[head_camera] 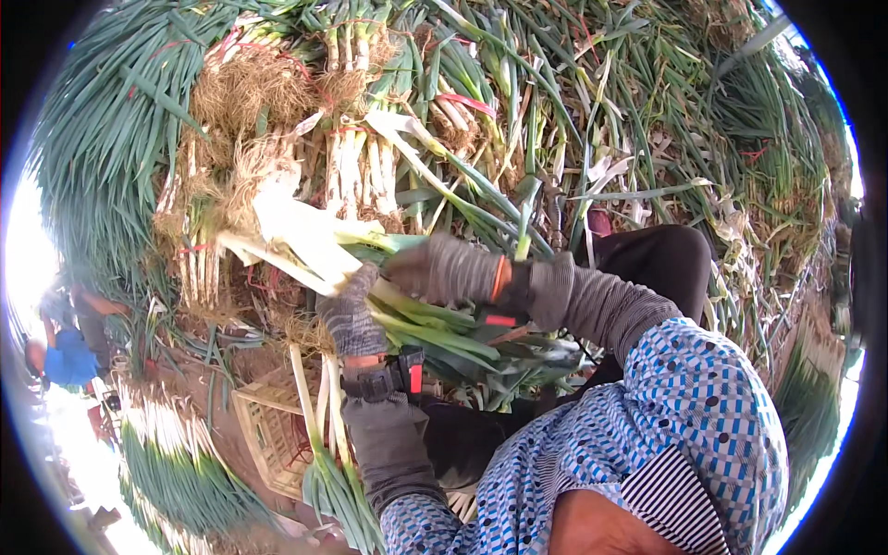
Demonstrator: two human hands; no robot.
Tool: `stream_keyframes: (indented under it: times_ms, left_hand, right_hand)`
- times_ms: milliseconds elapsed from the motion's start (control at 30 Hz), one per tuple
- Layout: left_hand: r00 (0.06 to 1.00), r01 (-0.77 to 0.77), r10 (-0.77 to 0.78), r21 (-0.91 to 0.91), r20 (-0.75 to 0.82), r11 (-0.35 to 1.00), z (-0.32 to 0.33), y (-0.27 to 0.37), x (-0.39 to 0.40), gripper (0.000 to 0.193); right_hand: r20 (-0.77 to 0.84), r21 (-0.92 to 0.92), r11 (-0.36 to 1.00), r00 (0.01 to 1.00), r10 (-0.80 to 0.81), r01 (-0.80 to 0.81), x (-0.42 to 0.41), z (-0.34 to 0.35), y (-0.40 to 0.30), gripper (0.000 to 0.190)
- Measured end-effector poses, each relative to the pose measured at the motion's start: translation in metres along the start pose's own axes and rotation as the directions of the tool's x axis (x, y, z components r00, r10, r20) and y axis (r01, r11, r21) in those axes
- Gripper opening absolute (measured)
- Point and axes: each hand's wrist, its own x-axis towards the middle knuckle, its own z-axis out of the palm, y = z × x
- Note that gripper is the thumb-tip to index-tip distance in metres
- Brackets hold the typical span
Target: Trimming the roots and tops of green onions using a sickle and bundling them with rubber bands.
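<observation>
My left hand [354, 312], in a grey knitted glove, is wrapped round a small bunch of leeks or large scallions [312, 246]. Their white stalks point up and left, with pale roots at the far end, and the green leaves [444, 329] spread to the right under my wrists. Just right of it my right hand [444, 267], gloved the same way, is motion-blurred over the leaves. Its fingers are partly hidden, so I cannot tell whether it grips them. Above the held stalks stand bundled stalks [361, 170] tied with red string.
A yellow plastic crate [267, 437] lies lower left, with loose scallions [322, 416] beside it. Stacked bundles [118, 132] fill the upper left; loose leaves and trimmings [624, 125] cover the right. Another bundle row [180, 458] and a person in blue [69, 357] are at left.
</observation>
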Motion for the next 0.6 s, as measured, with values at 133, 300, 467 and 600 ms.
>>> stream_keyframes:
  times_ms: [133, 300, 467, 600]
  left_hand:
    - [1.000, 0.017, -0.014, -0.116, 0.025, 0.993, -0.006, 0.007, -0.007, 0.022]
    - [0.989, -0.087, 0.091, -0.039, 0.113, 0.995, 0.006, 0.016, -0.010, 0.021]
    - [1.000, -0.013, 0.013, -0.015, 0.019, 1.000, 0.000, 0.012, -0.003, 0.022]
    - [0.997, 0.077, -0.076, -0.013, 0.022, 0.997, 0.008, 0.011, 0.002, 0.024]
  right_hand:
    - [-0.252, 0.215, 0.913, 0.883, 0.395, -0.347, 0.048, -0.017, 0.134, 0.022]
    - [-0.317, -0.288, 0.753, 0.801, 0.508, -0.591, 0.062, -0.032, 0.207, 0.034]
    - [-0.250, -0.015, 0.853, 0.828, 0.501, -0.521, 0.057, -0.010, 0.160, 0.036]
    - [-0.187, 0.496, 0.784, 0.836, 0.516, -0.373, 0.007, -0.021, 0.074, 0.032]
